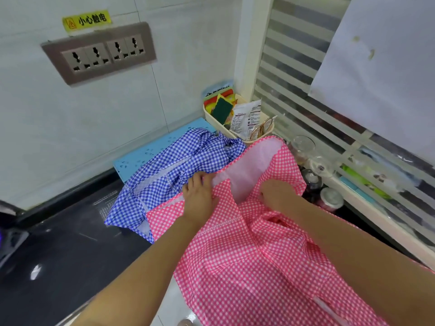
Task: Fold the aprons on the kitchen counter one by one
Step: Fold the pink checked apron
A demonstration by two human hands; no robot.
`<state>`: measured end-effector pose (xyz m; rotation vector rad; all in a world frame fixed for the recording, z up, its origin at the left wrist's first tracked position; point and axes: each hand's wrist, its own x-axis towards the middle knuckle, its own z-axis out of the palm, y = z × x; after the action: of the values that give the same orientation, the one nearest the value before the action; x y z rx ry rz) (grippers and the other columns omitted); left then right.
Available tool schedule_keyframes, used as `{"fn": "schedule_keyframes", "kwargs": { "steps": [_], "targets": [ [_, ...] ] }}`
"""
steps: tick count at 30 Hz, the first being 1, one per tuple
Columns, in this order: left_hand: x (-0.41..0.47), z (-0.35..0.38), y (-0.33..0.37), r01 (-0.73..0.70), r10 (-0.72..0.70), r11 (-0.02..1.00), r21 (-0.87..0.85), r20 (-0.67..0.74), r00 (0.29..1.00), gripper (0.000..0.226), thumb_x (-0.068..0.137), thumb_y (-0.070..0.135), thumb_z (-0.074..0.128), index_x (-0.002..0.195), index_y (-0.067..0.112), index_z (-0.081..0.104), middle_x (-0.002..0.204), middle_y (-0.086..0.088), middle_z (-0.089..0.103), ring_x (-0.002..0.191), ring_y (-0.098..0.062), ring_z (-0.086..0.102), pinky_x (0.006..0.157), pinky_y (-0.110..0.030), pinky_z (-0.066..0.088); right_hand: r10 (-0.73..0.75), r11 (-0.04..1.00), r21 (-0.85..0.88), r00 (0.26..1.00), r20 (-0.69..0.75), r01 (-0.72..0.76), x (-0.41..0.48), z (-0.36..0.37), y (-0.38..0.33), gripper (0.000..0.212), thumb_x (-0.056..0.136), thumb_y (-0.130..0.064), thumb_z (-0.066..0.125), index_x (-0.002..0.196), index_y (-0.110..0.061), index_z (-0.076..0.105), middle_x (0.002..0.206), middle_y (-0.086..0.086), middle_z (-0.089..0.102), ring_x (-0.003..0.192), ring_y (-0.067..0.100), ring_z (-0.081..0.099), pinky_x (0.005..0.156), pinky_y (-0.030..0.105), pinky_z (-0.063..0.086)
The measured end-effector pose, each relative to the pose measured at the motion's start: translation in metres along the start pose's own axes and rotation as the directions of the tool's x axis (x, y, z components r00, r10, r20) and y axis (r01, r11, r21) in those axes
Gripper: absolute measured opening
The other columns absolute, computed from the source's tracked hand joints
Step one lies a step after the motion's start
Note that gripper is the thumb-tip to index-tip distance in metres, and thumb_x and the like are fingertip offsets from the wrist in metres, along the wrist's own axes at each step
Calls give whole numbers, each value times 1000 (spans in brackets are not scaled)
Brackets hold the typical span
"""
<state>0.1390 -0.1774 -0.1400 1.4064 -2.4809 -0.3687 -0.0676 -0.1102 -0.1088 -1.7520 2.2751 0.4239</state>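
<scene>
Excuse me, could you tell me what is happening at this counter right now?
A person is working on the pink checked apron, which lies spread on the counter. The left hand and right hand each grip its fabric near the far end, where a flap is turned back to show the pale underside. The blue checked apron lies crumpled to its left, partly on a light blue board, not yet folded.

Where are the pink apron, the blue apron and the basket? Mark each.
pink apron (247, 267): head view, checked front.
blue apron (164, 168): head view, crumpled middle.
basket (213, 121): head view, front wall.
</scene>
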Motion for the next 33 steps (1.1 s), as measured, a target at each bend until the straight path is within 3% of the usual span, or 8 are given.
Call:
{"fn": "schedule_keyframes", "kwargs": {
  "steps": [6,9,12,17,21,26,30,33],
  "targets": [
    [8,4,7,15,-17,995,96,25,1000,39,86,24,62,125,23,55,124,-3,42,116,-24,38,98,-38,31,-311,950,-39,925,-219,311,27,-3,-18,20,94,-23,51,108,-16,64,110,0,63,107,20,53,89,29,40],
    [9,6,7,-10,8,993,119,19,1000,29,94,21,52,121,23,61,123,-2,43,117,-24,36,98,-37,28,-303,923,-285,944,-131,257,39,12,-17,51,91,-35,56,135,-12,43,137,7,48,130,27,36,110,37,24],
    [10,7,5,-8,4,996,92,39,999,23,93,25,54,112,21,67,124,-2,45,118,-24,37,98,-37,26,-232,925,-323,970,-71,198,44,30,-9,50,94,-24,51,138,-4,38,140,15,45,133,32,34,116,39,18],
    [16,3,2,-4,1,989,-145,-22,1000,8,80,14,72,85,9,70,105,-12,59,98,-31,54,85,-40,41,-142,971,-205,988,-64,126,41,31,1,32,98,-12,40,126,-8,54,124,12,59,119,30,51,101,36,34],
    [25,-21,7,71,-35,951,-302,123,992,12,90,19,62,80,15,57,78,1,62,70,-17,57,64,-31,46,-240,957,191,967,90,220,35,12,9,21,91,-10,51,106,-9,65,93,2,55,95,23,58,68,22,39],
    [35,-57,-13,168,-139,913,-372,103,985,12,93,17,60,81,14,57,71,3,59,61,-9,51,57,-19,38,-530,795,105,769,-359,597,16,-25,4,32,74,-3,63,74,-24,38,70,-14,38,69,13,40,64,26,31],
    [34,-78,-41,151,-132,933,-326,81,988,8,90,16,64,83,14,61,71,5,60,62,-7,49,58,-17,36,-569,821,-175,802,-182,543,11,-59,2,5,94,-24,50,99,-27,52,81,-15,47,80,14,46,82,31,34],
    [32,-90,-45,143,-90,946,-291,187,978,10,95,19,58,88,18,65,73,8,62,63,-6,54,58,-15,36,-568,806,-152,820,76,572,10,-70,8,16,90,-37,58,103,-31,64,95,-15,60,92,11,55,92,32,39]
  ]
}}
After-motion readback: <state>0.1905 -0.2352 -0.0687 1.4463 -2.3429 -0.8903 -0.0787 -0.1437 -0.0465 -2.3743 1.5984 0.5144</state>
